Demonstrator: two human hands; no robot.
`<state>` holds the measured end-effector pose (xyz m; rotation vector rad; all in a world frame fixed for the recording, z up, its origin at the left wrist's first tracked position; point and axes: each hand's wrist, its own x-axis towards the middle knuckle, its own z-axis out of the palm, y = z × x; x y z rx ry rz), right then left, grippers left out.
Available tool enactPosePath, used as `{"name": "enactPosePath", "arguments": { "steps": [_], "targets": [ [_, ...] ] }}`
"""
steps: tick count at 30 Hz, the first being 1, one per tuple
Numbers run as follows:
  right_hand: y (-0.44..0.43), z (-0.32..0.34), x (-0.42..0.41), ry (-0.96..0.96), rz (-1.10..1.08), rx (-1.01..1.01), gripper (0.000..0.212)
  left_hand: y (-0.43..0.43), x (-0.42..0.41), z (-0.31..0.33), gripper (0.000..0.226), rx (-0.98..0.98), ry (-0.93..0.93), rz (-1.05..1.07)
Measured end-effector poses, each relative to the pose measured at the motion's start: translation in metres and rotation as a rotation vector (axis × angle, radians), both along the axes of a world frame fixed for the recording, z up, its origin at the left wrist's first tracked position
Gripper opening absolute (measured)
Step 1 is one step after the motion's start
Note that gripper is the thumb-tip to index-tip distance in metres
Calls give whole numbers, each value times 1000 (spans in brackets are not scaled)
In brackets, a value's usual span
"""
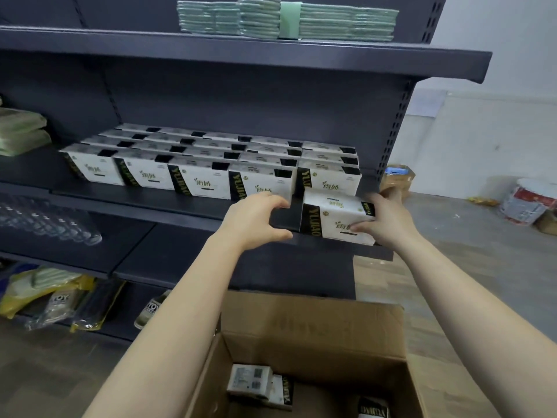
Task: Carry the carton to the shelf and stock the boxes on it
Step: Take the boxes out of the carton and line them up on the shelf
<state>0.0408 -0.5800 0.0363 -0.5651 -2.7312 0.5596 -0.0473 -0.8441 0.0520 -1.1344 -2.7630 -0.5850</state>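
A white-and-black tissue box [334, 217] sits at the front right edge of the dark middle shelf [144, 199]. My right hand [385, 220] grips its right end. My left hand [256, 221] hovers just left of it, fingers curled, holding nothing. Behind stand several rows of the same boxes [211, 164]. Below me the brown carton [313, 330] stands open, with a few boxes [259, 384] lying inside.
Green packs [286, 18] lie on the top shelf and more at the left [21, 134]. Plastic bottles [48, 224] lie on the lower left shelf, bagged goods [57, 297] beneath. Cartons [396, 178] and a bucket [527, 203] stand on the floor at right.
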Motion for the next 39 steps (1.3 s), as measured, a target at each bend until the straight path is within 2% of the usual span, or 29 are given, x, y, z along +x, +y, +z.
{"name": "enactPosePath", "arguments": {
  "steps": [10, 14, 21, 31, 34, 39],
  "targets": [
    [-15, -28, -55, 120, -83, 174, 73, 15, -45, -13, 53, -7, -46, -72],
    [-15, -31, -73, 136, -110, 203, 63, 16, -58, -17, 51, -24, -63, -88],
    [-14, -35, -93, 135, -154, 231, 60, 11, -74, -28, 50, -41, -100, -72],
    [-14, -31, -87, 143, -155, 257, 67, -8, -59, -34, 48, -43, -140, 4],
    [-28, -34, -72, 249, -85, 287, 70, -16, -43, -36, 48, -38, -135, 46],
    [-60, -50, -41, 328, 224, 192, 54, -32, 1, -50, 48, -29, -181, 160]
  ]
}}
